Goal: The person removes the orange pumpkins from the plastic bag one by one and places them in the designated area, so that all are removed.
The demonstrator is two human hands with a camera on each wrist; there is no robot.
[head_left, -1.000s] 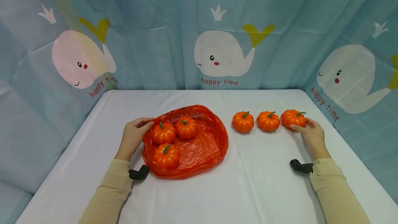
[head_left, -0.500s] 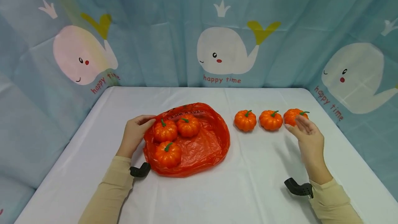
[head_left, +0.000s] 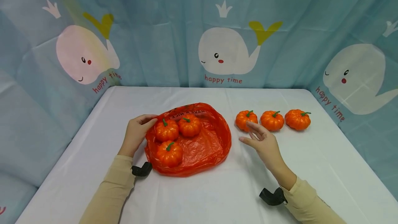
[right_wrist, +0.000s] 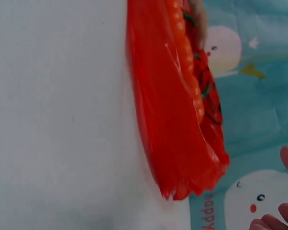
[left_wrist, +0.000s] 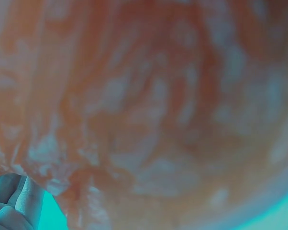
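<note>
A red plastic bag (head_left: 205, 148) lies spread open on the table, with three small orange pumpkins inside, one of them a front pumpkin (head_left: 169, 154). My left hand (head_left: 135, 130) pinches the bag's left rim between thumb and fingers. Red plastic fills most of the left wrist view, blurred. To the right, three more pumpkins stand in a row: a left pumpkin (head_left: 243, 119), a middle pumpkin (head_left: 272, 121) and a right pumpkin (head_left: 297, 119). Fingers apart and holding nothing, my right hand (head_left: 264, 144) hovers just in front of the left pumpkin. Its fingertips overlap that pumpkin in the head view; contact cannot be told.
A white cloth covers the table (head_left: 217, 196). Behind and at the sides hangs a blue curtain (head_left: 168, 44) printed with whales. Each wrist carries a black camera mount, such as the right mount (head_left: 272, 196).
My right hand has left the right pumpkin and moved leftward to the left pumpkin of the row, carrying nothing. The left hand stays at the bag's rim. The head view has shifted slightly.
</note>
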